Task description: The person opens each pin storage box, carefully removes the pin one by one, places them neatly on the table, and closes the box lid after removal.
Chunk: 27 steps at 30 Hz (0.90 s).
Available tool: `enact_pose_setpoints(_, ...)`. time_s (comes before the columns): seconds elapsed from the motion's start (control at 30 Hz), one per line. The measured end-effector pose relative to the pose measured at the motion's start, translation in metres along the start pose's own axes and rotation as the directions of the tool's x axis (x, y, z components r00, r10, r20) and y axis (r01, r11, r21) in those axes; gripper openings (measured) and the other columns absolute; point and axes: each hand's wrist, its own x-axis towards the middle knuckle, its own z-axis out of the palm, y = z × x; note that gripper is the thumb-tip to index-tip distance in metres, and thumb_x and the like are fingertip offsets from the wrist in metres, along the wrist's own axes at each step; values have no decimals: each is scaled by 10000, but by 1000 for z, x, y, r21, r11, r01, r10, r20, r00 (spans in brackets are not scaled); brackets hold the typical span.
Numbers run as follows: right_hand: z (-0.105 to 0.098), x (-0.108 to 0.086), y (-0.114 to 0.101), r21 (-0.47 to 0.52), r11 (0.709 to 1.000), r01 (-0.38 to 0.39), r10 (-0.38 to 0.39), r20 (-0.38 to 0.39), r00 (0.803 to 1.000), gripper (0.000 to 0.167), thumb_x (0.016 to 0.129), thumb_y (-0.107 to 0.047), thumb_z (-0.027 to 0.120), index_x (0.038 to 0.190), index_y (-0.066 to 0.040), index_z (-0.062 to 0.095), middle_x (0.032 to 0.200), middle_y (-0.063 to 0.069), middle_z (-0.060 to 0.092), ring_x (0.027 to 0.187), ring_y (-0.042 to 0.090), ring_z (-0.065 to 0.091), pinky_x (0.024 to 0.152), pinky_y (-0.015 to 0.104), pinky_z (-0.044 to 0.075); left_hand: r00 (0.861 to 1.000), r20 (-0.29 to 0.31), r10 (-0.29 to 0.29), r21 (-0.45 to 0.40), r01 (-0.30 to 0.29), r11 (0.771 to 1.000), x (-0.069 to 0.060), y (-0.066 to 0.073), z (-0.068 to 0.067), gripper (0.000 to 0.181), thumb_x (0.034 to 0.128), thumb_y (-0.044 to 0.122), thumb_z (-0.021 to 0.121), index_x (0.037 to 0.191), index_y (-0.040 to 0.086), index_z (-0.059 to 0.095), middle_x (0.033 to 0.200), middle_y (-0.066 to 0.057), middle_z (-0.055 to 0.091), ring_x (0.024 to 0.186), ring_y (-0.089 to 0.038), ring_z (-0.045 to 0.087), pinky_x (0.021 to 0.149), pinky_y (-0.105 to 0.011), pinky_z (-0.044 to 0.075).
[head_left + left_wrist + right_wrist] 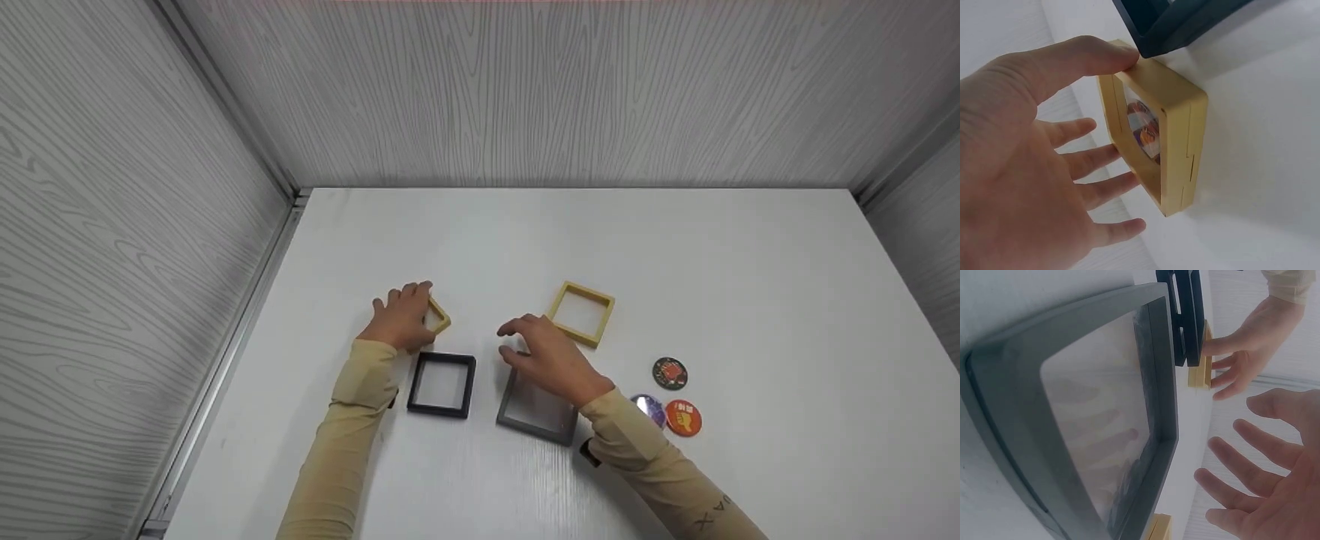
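My left hand spans a small yellow square frame on the table. In the left wrist view the thumb lies on one outer side of that yellow frame, and fingertips reach its opposite side. A colourful picture or badge shows within its clear window; its kind is unclear. My right hand hovers over a larger grey frame, fingers spread and holding nothing. In the right wrist view the grey frame has a clear film across its opening. The right hand partly hides it in the head view.
A black square frame lies between the hands. Another yellow frame lies beyond the right hand. Three round badges, black, purple and red, lie right of the right wrist. Wood-patterned walls border the white table.
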Motion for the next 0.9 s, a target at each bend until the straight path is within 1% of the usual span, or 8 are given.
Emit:
enact_pose_setpoints(0.07, 0, 0, 0, 0, 1000, 4, -4, -3, 1000, 260, 967, -210, 643, 1170, -52, 678, 1122, 79, 666, 1049, 234, 613, 954, 408, 460, 1000, 3, 7, -7, -7, 1000, 0, -1, 0, 835, 845, 155, 718, 1544, 30, 278, 1529, -245, 331, 1358, -485, 302, 1053, -713, 173)
enact_pose_setpoints(0.13, 1, 0, 0, -3, 1000, 5, -5, -4, 1000, 261, 966, -211, 647, 1169, -51, 680, 1113, 71, 667, 1047, 231, 618, 1017, 418, 425, 1000, 3, 10, -8, -10, 1000, -1, -1, 0, 843, 847, 174, 727, 1545, 33, 276, 1531, -251, 322, 1364, -484, 295, 1057, -709, 174)
enact_pose_setpoints(0.3, 1, -1, 0, -10, 1000, 4, -4, -6, 1000, 261, 965, -218, 650, 1169, -59, 682, 1106, 57, 670, 1058, 228, 623, 1121, 451, 316, 999, -41, 8, 4, -8, 1000, -1, -2, 1, 819, 862, 256, 709, 1536, 33, 300, 1487, -265, 372, 1351, -473, 324, 1061, -679, 225)
enact_pose_setpoints(0.43, 1, -1, 0, -7, 1000, 9, -9, -7, 1000, 257, 965, -215, 649, 1167, -59, 681, 1109, 60, 670, 1068, 229, 620, 1122, 453, 313, 998, -68, 10, 5, -9, 1000, -2, -1, 0, 805, 848, 229, 705, 1531, 42, 323, 1449, -251, 427, 1316, -453, 371, 1064, -647, 256)
enact_pose_setpoints(0.53, 1, -1, 0, -1, 1000, 6, -6, -2, 1000, 262, 968, -217, 646, 1170, -52, 680, 1114, 61, 668, 1074, 229, 617, 1125, 449, 309, 998, -54, 14, -6, -14, 1000, -1, 0, 1, 806, 851, 195, 713, 1538, 52, 317, 1471, -224, 424, 1318, -433, 378, 1068, -623, 263)
enact_pose_setpoints(0.67, 1, -1, -1, 3, 1000, 5, -5, -3, 1000, 266, 967, -216, 647, 1171, -50, 681, 1113, 60, 667, 1061, 229, 620, 1125, 458, 307, 999, -32, 34, -12, -35, 999, 1, 0, 1, 809, 864, 170, 734, 1540, 41, 309, 1515, -200, 395, 1362, -428, 350, 1083, -639, 234)
enact_pose_setpoints(0.8, 1, -1, 0, 2, 1000, 8, -8, -6, 1000, 262, 965, -214, 648, 1171, -55, 681, 1104, 58, 664, 1038, 225, 623, 1120, 462, 317, 998, -14, 66, -9, -66, 998, 2, -2, 2, 811, 868, 169, 761, 1534, 41, 315, 1532, -189, 381, 1405, -438, 303, 1097, -677, 173)
enact_pose_setpoints(0.9, 1, -1, 0, 2, 1000, 12, -12, -7, 1000, 263, 964, -211, 647, 1170, -52, 680, 1105, 58, 663, 1033, 223, 623, 1107, 453, 338, 996, -1, 89, -24, -89, 996, 2, -4, 2, 810, 849, 127, 783, 1519, 56, 336, 1534, -173, 383, 1430, -450, 253, 1095, -706, 110)
